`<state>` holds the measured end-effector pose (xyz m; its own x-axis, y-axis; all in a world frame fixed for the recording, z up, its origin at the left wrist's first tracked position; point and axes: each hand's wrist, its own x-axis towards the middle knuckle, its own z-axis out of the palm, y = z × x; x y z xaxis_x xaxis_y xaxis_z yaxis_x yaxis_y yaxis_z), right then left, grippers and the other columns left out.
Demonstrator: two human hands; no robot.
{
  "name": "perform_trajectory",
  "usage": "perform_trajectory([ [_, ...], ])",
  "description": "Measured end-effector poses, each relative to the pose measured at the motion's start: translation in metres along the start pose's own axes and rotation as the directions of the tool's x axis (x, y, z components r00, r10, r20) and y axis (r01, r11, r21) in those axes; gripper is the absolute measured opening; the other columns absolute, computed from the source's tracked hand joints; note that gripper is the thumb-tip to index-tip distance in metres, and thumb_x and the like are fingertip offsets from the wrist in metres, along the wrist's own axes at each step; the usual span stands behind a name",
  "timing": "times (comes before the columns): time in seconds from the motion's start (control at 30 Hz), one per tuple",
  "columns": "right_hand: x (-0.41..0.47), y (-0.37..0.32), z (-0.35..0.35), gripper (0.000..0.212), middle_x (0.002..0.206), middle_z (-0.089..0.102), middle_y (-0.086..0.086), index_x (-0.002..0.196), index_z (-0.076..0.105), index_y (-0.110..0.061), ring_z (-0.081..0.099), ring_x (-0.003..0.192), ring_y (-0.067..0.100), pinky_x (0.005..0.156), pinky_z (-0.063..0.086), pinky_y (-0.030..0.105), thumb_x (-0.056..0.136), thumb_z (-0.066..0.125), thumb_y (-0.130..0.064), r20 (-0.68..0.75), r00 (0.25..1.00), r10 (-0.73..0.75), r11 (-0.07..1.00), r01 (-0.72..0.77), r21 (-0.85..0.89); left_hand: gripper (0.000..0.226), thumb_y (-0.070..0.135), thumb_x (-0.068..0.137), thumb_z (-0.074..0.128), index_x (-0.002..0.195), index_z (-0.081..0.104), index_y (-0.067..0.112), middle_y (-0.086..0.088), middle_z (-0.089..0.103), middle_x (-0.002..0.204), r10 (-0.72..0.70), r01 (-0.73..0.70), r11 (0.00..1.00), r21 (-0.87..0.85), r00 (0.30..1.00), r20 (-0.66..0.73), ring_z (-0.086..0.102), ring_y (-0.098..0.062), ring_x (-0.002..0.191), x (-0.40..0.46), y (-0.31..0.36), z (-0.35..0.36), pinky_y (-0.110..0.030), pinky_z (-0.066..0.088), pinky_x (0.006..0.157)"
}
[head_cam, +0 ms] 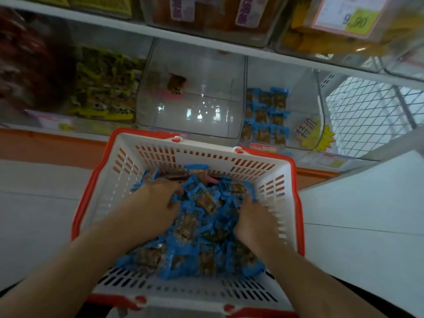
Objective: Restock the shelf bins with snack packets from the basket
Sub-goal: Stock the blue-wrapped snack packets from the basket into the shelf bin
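Observation:
A white basket with a red rim (206, 143) stands on the floor in front of the shelf, holding a heap of blue snack packets (202, 226). Both my hands are down in the heap. My left hand (153, 203) lies on its left side, fingers curled into the packets. My right hand (254, 219) digs in at the right, fingertips buried among them. On the bottom shelf a clear bin (296, 106) holds several of the same blue packets (266, 115). The clear bin (190, 92) to its left has a single brown packet (175, 84) in it.
Further left stand bins of green-yellow packets (103, 83) and red packets (27, 56). The upper shelf carries bins of orange snacks (206, 17) and a price card (351, 14). A wire mesh panel (367, 106) closes the shelf's right end. White floor lies on both sides.

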<state>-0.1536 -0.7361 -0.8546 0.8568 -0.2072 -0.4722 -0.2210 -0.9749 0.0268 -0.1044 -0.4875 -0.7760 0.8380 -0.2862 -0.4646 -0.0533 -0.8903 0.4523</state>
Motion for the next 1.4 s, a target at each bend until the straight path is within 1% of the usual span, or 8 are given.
perform_trajectory([
  [0.17, -0.010, 0.001, -0.070, 0.030, 0.100, 0.063, -0.015, 0.109, 0.058, -0.035, 0.062, 0.089, 0.003, 0.063, 0.049, 0.021, 0.088, 0.080, -0.036, 0.233, 0.972, 0.024, 0.801, -0.158, 0.577, 0.014, 0.038, 0.102, 0.057, 0.101, 0.071, 0.034, 0.018, 0.071, 0.094, -0.015, 0.031, 0.978, -0.206, 0.997, 0.081, 0.066, -0.003, 0.082, 0.010, 0.016, -0.009, -0.019, 0.055, 0.075],
  [0.3, -0.045, -0.024, -0.101, 0.039, 0.108, 0.059, -0.021, 0.107, 0.052, -0.042, 0.058, 0.098, -0.001, 0.074, 0.049, 0.017, 0.085, 0.083, -0.051, -0.139, 0.985, -0.102, 0.738, 0.168, 0.654, 0.020, 0.042, 0.095, 0.069, 0.107, 0.072, 0.026, 0.011, 0.079, 0.091, -0.031, 0.162, 0.624, -0.764, 0.983, 0.183, 0.076, -0.005, 0.084, 0.006, 0.043, -0.010, -0.028, 0.063, 0.078],
  [0.53, -0.047, -0.030, -0.113, 0.046, 0.114, 0.061, -0.025, 0.117, 0.056, -0.045, 0.059, 0.112, -0.002, 0.090, 0.052, 0.016, 0.087, 0.085, -0.027, -0.311, 0.940, -0.139, 0.510, 0.338, 0.791, 0.022, 0.008, 0.099, 0.065, 0.117, 0.073, 0.018, -0.003, 0.079, 0.103, -0.055, 0.002, 0.404, -0.915, 0.998, -0.023, 0.077, -0.023, 0.095, 0.008, 0.044, -0.017, -0.046, 0.063, 0.083],
  [0.67, -0.032, -0.011, -0.125, 0.033, 0.112, 0.075, -0.010, 0.119, 0.069, -0.031, 0.071, 0.109, 0.009, 0.091, 0.060, 0.029, 0.094, 0.076, -0.009, -0.145, 0.972, -0.186, 0.264, 0.191, 0.945, 0.025, 0.006, 0.098, 0.064, 0.117, 0.073, 0.019, -0.004, 0.079, 0.103, -0.031, -0.033, 0.424, -0.905, 0.998, -0.051, 0.077, -0.023, 0.096, 0.009, 0.047, -0.019, -0.042, 0.063, 0.081],
  [0.93, -0.016, 0.001, -0.127, 0.026, 0.097, 0.078, -0.004, 0.101, 0.074, -0.026, 0.075, 0.094, 0.010, 0.087, 0.064, 0.034, 0.089, 0.081, -0.004, -0.140, 0.983, -0.119, 0.334, 0.173, 0.926, 0.023, 0.013, 0.098, 0.065, 0.118, 0.073, 0.023, 0.002, 0.080, 0.104, -0.023, -0.038, 0.467, -0.884, 0.998, -0.055, 0.076, -0.017, 0.098, 0.021, 0.067, -0.014, -0.039, 0.062, 0.083],
  [1.13, -0.006, 0.019, -0.139, 0.030, 0.096, 0.079, -0.009, 0.106, 0.065, -0.029, 0.074, 0.092, 0.005, 0.086, 0.062, 0.028, 0.091, 0.080, -0.007, -0.176, 0.984, -0.010, 0.307, 0.171, 0.936, 0.042, 0.021, 0.093, 0.073, 0.127, 0.062, 0.044, 0.025, 0.069, 0.121, 0.033, -0.150, 0.729, -0.668, 0.982, -0.184, 0.066, -0.002, 0.115, 0.036, 0.075, -0.007, -0.029, 0.057, 0.095],
  [1.23, 0.010, 0.042, -0.150, 0.033, 0.096, 0.080, -0.011, 0.107, 0.059, -0.030, 0.076, 0.091, 0.006, 0.083, 0.060, 0.030, 0.093, 0.078, -0.008, -0.219, 0.967, 0.129, 0.268, 0.179, 0.947, 0.062, 0.048, 0.100, 0.055, 0.155, 0.027, 0.053, 0.038, 0.024, 0.157, 0.243, -0.276, 0.958, -0.082, 0.928, -0.284, 0.025, 0.002, 0.149, 0.061, 0.068, -0.015, -0.031, 0.027, 0.123],
  [1.4, 0.060, 0.062, -0.165, 0.038, 0.093, 0.079, -0.005, 0.107, 0.065, -0.038, 0.079, 0.078, 0.013, 0.070, 0.065, 0.040, 0.097, 0.073, -0.002, -0.313, 0.912, 0.266, 0.281, 0.237, 0.930, 0.076, 0.073, 0.095, 0.006, 0.161, -0.016, 0.042, 0.016, -0.007, 0.172, 0.286, -0.222, 0.922, 0.317, 0.943, -0.172, -0.015, -0.010, 0.157, 0.097, 0.045, 0.003, -0.038, -0.012, 0.127],
])
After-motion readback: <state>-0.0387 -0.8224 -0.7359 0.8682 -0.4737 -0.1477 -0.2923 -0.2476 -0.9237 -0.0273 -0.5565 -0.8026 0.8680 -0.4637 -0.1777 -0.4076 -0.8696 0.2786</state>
